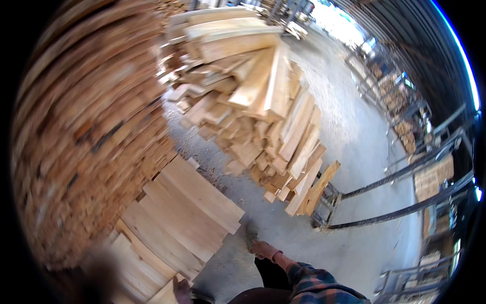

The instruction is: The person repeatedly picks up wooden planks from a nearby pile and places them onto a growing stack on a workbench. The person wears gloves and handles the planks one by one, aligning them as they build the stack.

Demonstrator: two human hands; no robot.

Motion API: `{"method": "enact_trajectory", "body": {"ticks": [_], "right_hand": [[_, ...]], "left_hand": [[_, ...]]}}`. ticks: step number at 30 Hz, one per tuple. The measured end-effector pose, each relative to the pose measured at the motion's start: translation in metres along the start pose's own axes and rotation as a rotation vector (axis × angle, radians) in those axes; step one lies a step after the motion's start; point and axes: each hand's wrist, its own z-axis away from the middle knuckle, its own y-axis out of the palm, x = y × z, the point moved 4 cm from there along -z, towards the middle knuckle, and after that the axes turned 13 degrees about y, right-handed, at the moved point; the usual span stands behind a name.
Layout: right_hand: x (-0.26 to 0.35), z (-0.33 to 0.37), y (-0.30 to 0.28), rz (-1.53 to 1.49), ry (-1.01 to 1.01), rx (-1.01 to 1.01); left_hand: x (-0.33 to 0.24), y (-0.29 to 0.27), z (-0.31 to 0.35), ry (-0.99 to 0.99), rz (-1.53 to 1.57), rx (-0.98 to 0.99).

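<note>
Person stands between board stacks. Right hand point(266, 249), plaid sleeve, hangs loose just right of the low stack of pale flat wooden boards point(182, 213), holding nothing. Left hand point(181, 289) at the stack's near corner, cut off by the frame edge; can't tell its grip. Judgement: between lifts; next move needs both hands on a board end. Left wall of stacked timber point(86, 131) is blurred.

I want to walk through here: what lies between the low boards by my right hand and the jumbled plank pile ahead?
In the head view, only sawdust-strewn concrete floor separates the low boards from the plank pile.
</note>
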Motion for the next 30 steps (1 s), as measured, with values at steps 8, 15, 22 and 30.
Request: {"method": "enact_trajectory", "body": {"ticks": [8, 15, 22, 30], "right_hand": [[0.027, 0.012, -0.122, -0.388, -0.193, 0.06], [-0.032, 0.007, -0.244, -0.14, -0.362, -0.255], [0.232, 0.155, -0.278, -0.599, -0.686, 0.11], [0.282, 0.17, -0.236, -0.614, -0.759, 0.286]], "left_hand": [[-0.295, 0.166, -0.232, -0.05, 0.48, -0.052], [-0.495, 0.265, -0.419, 0.489, 0.096, -0.049], [-0.512, 0.254, -0.475, 0.204, -0.2, -0.111], [-0.452, 0.135, -0.396, 0.106, 0.216, -0.061]]}}
